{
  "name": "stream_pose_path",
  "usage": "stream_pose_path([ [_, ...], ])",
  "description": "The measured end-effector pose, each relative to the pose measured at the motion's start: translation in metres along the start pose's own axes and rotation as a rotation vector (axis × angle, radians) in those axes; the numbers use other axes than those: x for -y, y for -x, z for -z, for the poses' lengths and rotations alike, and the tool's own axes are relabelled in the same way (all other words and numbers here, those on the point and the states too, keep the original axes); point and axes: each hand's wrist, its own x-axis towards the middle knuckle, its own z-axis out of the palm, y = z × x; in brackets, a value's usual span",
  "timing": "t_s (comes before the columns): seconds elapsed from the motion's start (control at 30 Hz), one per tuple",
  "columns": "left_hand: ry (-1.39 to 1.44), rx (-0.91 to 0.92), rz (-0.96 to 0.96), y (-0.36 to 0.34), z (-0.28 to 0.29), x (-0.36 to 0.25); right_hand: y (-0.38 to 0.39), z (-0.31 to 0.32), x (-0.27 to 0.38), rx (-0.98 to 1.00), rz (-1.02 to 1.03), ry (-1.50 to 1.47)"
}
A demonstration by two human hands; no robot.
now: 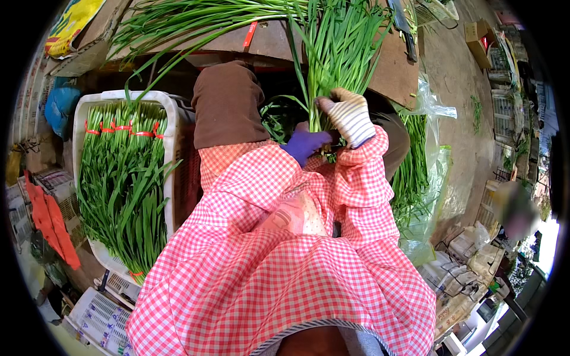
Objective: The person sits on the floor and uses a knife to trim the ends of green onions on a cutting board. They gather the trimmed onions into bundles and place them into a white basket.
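Leafy green bunch (347, 47) at the near edge of the table (395, 74), leaves fanned over the table's right part.
The striped-gloved right hand (350, 118) is curled closed around its pale stems; the purple-gloved left hand (305, 146) is bent just beside the stem ends, its grip too hidden to tell. A knife (404, 28) lies near the table's right edge.

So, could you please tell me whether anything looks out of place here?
Some loose greens lie on the floor at right, strewn rather than bundled. Also, the left hand is gloved in purple, the right hand in stripes: mismatched.
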Motion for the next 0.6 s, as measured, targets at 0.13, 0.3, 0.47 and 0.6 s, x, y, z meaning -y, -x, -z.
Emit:
stream_pose_path([
  [0.13, 0.270, 0.135, 0.028, 0.022, -0.009, -0.022, 0.014, 0.011, -0.004, -0.040, -0.218, -0.517],
  [0.3, 0.570, 0.298, 0.122, 0.006, 0.004, -0.008, 0.028, 0.014, -0.014, -0.184, -0.232, -0.819],
  [0.47, 0.518, 0.241, 0.119, 0.005, 0.009, 0.003, 0.039, 0.018, -0.018, -0.268, -0.282, -1.026],
  [0.6, 0.508, 0.393, 0.002, -0.009, 0.016, 0.025, 0.068, 0.047, -0.025, -0.344, -0.299, -0.781],
])
